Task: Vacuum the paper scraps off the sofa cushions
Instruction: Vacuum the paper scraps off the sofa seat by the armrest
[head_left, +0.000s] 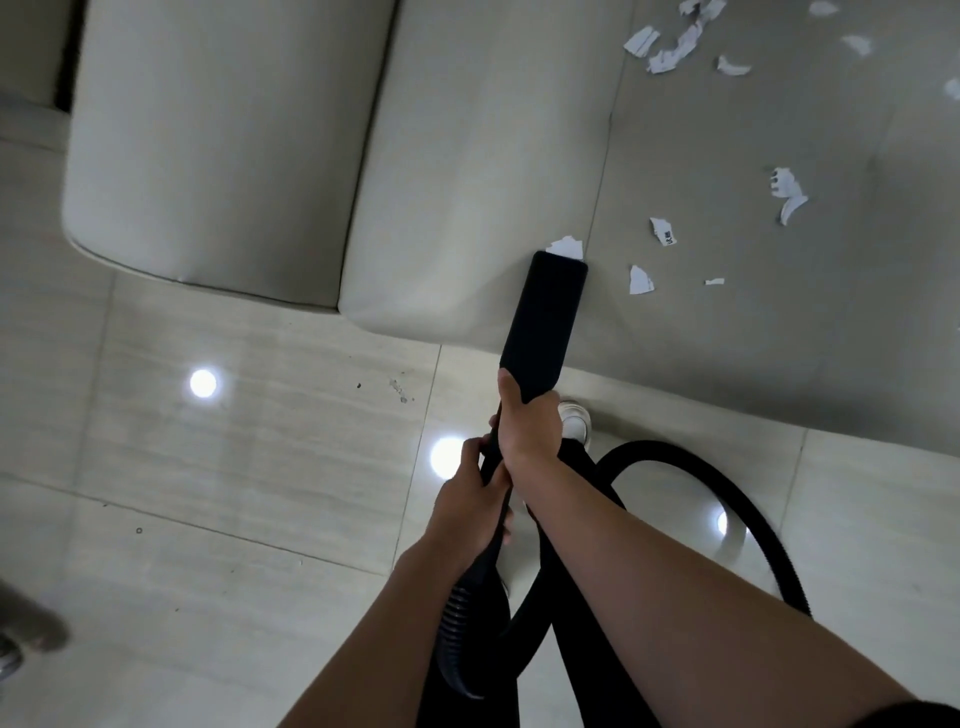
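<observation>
My right hand (530, 423) curls round the nozzle (550, 312) base, and my left hand (472, 501) grips the wand (490, 464) below. The tip touches a scrap (566, 245) at the sofa (727, 332) seam, so shoving could wedge it in. The hose (753, 519) looping by my foot (574, 418) might snag.

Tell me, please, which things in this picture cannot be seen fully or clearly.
Head view:
- Nozzle mouth: faces the cushion, hidden under its own black top.
- Scrap at its tip: partly covered by the nozzle.
- Wand: mostly covered by left hand and right hand.
- Hose: cut off behind the right forearm; vacuum body not in view.
- Printed scrap: text too small to read.
</observation>
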